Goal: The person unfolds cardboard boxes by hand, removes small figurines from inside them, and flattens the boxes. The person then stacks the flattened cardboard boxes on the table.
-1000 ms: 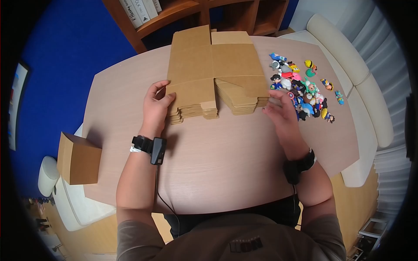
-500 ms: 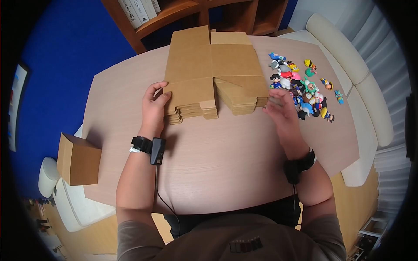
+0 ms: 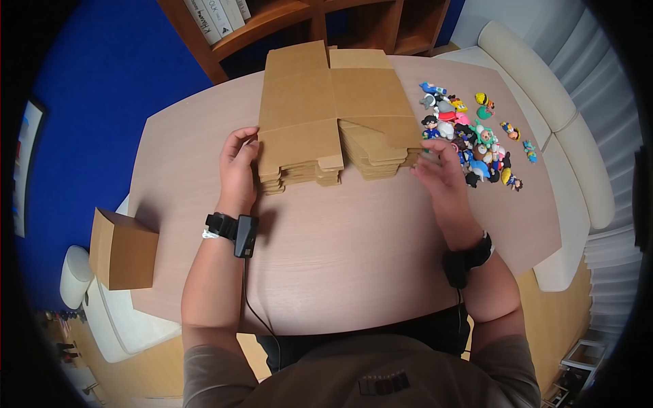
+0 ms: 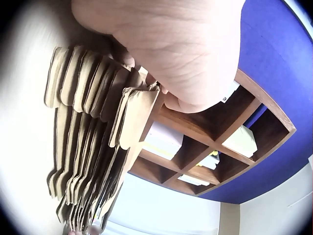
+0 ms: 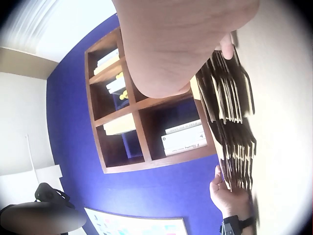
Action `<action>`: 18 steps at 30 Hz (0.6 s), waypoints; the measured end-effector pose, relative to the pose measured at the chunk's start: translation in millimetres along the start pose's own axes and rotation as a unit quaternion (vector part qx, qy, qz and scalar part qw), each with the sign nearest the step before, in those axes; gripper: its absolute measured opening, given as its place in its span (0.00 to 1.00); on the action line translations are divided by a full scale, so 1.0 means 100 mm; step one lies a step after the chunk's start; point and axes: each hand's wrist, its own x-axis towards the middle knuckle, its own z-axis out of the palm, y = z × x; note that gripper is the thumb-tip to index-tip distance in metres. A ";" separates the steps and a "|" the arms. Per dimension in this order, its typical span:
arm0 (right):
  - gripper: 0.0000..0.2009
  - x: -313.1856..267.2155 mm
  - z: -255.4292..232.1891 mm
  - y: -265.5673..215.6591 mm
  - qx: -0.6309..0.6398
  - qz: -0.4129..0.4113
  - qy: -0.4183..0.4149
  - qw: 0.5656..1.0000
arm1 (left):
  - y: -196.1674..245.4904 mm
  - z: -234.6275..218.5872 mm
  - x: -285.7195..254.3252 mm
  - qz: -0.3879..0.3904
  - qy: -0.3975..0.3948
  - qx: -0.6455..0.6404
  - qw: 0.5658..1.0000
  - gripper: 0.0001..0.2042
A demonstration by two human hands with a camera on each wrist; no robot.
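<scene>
A stack of flat brown cardboard sheets (image 3: 299,142) lies on the table, its notched flaps facing the person. At the stack's left side, the left hand (image 3: 239,166) has its fingers bent against the edge, with the thumb near the top sheet. The right hand (image 3: 445,180) stands at the stack's right corner, fingers loosely bent and fingertips by the edge. In the left wrist view the layered flaps (image 4: 83,147) show side-on under the left hand (image 4: 181,44). The right wrist view shows the right hand (image 5: 181,44) over the other end of the layers (image 5: 227,98).
Many small coloured toy figures (image 3: 476,139) lie in a pile on the table's right part. A folded cardboard box (image 3: 126,251) stands beyond the table's left edge. Behind the table is a wooden shelf (image 3: 286,17) with books. A white sofa (image 3: 544,88) curves along the right.
The top sheet has shifted, first left and then slightly right, over the stack. The left hand has moved slightly left; the right hand has hardly moved.
</scene>
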 end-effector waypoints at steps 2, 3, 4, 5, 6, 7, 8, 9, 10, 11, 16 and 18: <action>0.25 0.00 0.00 -0.01 0.004 0.002 0.001 1.000 | -0.03 -0.02 0.02 0.011 -0.004 0.000 1.000 0.12; 0.25 0.00 0.00 0.00 0.003 0.002 0.001 1.000 | -0.03 -0.02 0.02 0.011 -0.004 -0.001 1.000 0.12; 0.25 0.01 -0.01 0.01 -0.003 -0.008 0.003 1.000 | -0.02 -0.02 0.02 0.004 -0.003 -0.009 1.000 0.12; 0.25 0.01 -0.01 0.03 -0.008 -0.019 0.005 1.000 | -0.01 -0.02 0.01 -0.003 -0.002 -0.017 1.000 0.13; 0.25 0.01 -0.01 0.04 -0.008 -0.018 0.005 1.000 | 0.02 0.01 -0.01 -0.003 -0.002 -0.016 1.000 0.13; 0.25 0.02 -0.02 0.05 -0.014 -0.020 0.007 1.000 | 0.06 0.07 -0.04 -0.002 0.007 -0.012 1.000 0.13; 0.25 0.03 -0.03 0.06 -0.021 -0.022 0.010 0.999 | 0.09 0.11 -0.05 0.000 0.015 -0.008 1.000 0.13; 0.25 0.03 -0.03 0.06 -0.021 -0.022 0.010 0.999 | 0.06 0.11 -0.04 0.001 0.015 -0.009 1.000 0.13; 0.24 0.03 -0.02 0.06 -0.027 -0.029 0.009 0.999 | 0.02 0.09 -0.01 -0.002 0.026 0.025 0.999 0.13; 0.23 0.03 -0.01 0.07 -0.033 -0.035 0.007 0.999 | 0.00 0.07 0.00 -0.005 0.037 0.060 0.997 0.13; 0.23 0.09 -0.04 0.16 -0.120 -0.020 0.028 0.992 | -0.04 0.01 0.06 -0.017 0.053 0.120 0.991 0.14; 0.24 0.09 -0.04 0.18 -0.127 -0.041 0.035 0.990 | -0.04 -0.05 0.08 -0.016 0.058 0.147 0.987 0.15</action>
